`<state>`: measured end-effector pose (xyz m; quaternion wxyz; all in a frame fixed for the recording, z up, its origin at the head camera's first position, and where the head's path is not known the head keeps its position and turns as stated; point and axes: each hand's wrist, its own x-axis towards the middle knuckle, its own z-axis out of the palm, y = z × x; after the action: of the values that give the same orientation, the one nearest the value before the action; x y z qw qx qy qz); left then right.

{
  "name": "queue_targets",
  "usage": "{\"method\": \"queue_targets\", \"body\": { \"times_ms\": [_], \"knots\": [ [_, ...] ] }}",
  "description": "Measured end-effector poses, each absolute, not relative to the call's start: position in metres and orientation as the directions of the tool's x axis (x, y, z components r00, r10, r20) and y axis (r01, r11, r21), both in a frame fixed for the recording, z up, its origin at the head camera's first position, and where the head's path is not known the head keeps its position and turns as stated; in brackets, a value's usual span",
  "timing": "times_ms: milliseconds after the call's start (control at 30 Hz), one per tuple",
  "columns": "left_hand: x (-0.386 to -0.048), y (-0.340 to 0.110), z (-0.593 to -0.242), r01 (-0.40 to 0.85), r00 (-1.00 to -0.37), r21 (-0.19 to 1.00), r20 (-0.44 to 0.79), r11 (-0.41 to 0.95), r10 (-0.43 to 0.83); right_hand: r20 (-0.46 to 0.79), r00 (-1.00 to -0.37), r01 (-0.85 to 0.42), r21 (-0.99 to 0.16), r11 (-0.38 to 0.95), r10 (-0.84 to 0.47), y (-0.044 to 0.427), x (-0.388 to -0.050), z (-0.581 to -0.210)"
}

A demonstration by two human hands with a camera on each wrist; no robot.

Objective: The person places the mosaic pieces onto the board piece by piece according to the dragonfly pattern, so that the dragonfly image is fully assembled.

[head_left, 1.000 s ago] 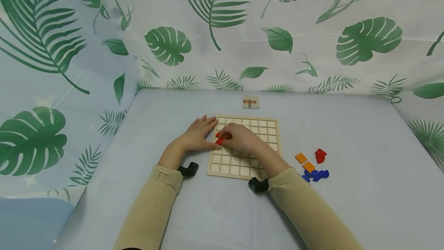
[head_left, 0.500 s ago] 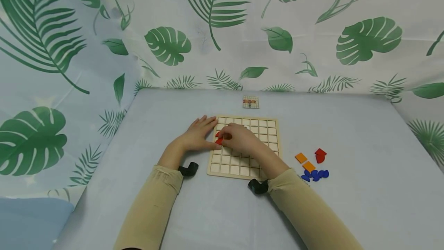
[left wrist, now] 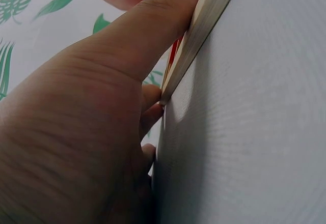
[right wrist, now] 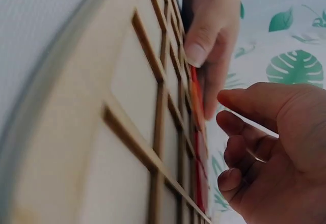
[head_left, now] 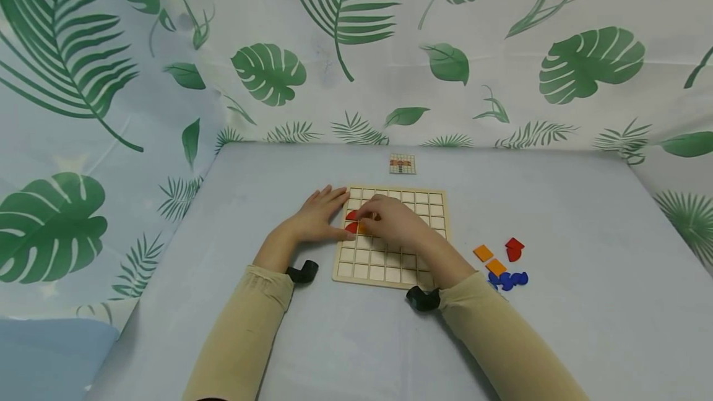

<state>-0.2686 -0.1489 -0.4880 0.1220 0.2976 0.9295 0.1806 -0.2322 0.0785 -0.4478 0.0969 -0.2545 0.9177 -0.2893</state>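
The wooden grid board (head_left: 392, 273) lies on the table. My left hand (head_left: 319, 218) rests against its left edge, fingers extended, with the thumb over the frame. Two red curved pieces (head_left: 351, 228) sit in cells of the board's left column. Beside them an orange piece (head_left: 364, 226) shows partly under my right hand (head_left: 394, 221). In the right wrist view the right hand (right wrist: 285, 142) is just above the board with loosely bent fingers; the thumb and fingertips are apart and nothing shows between them. More red pieces (right wrist: 201, 183) in the grid appear there at a steep angle.
Right of the board lie loose orange squares (head_left: 483, 253), red pieces (head_left: 514, 250) and several blue pieces (head_left: 506, 280). A small pattern card (head_left: 402, 164) lies behind the board. Leaf-printed cloth (head_left: 367, 54) hangs around the back and sides of the table.
My right hand has shifted slightly right and lifted off the piece under its fingers. The red pieces show more fully and an orange piece has come into sight. The left hand stays still.
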Motion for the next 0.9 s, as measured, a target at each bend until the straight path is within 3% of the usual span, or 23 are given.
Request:
{"method": "queue_targets", "body": {
  "times_ms": [467,900],
  "knots": [
    [-0.269,-0.148,-0.489,0.489,-0.805,0.398,-0.137,0.776,0.577,0.022,-0.863,-0.422,-0.582,0.695,-0.505,0.126,-0.218,-0.429],
    [-0.266,-0.146,-0.487,0.482,-0.808,0.419,-0.127,0.769,0.575,0.081,-0.91,-0.385,-0.533,0.753,-0.408,0.218,-0.193,-0.41]
  ]
}}
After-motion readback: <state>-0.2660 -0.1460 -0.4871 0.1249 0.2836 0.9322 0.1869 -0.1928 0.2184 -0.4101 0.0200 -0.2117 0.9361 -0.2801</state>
